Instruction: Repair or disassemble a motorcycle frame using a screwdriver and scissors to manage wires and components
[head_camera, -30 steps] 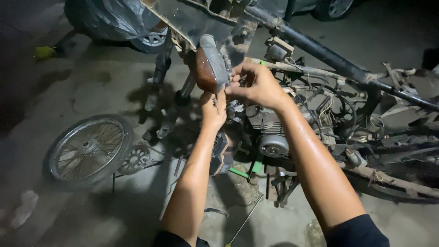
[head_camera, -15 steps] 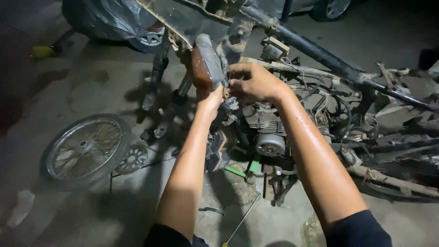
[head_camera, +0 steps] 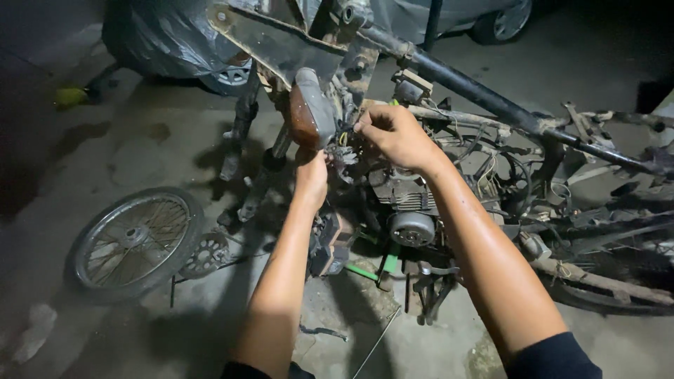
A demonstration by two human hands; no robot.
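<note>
So here's the stripped motorcycle frame (head_camera: 491, 105), no tank, no seat, sitting on the concrete floor (head_camera: 140, 151). Both hands are up at the front end, around 12 o'clock in the head view. The left hand (head_camera: 312, 175) is closed on the bottom edge of a brown rounded lamp housing (head_camera: 309, 116) that sits just under the steering neck, fingers wrapped so it's gripping that piece. The right hand (head_camera: 397, 133) is at 1 o'clock from the left one, just beside the housing, fingers pinched together on a tangle of wires (head_camera: 345, 140) that bunches up behind it. Can't make out which wire is actually between the fingertips, too small and dark.

Below the hands, at about 6 o'clock from them, is the engine (head_camera: 407, 210) with its round side cover. A loose spoked wheel (head_camera: 133, 242) lies flat on the floor at 8 o'clock, well apart from the frame, with a sprocket (head_camera: 205, 256) touching its rim. Some green tools (head_camera: 372, 270) lie under the engine.
</note>
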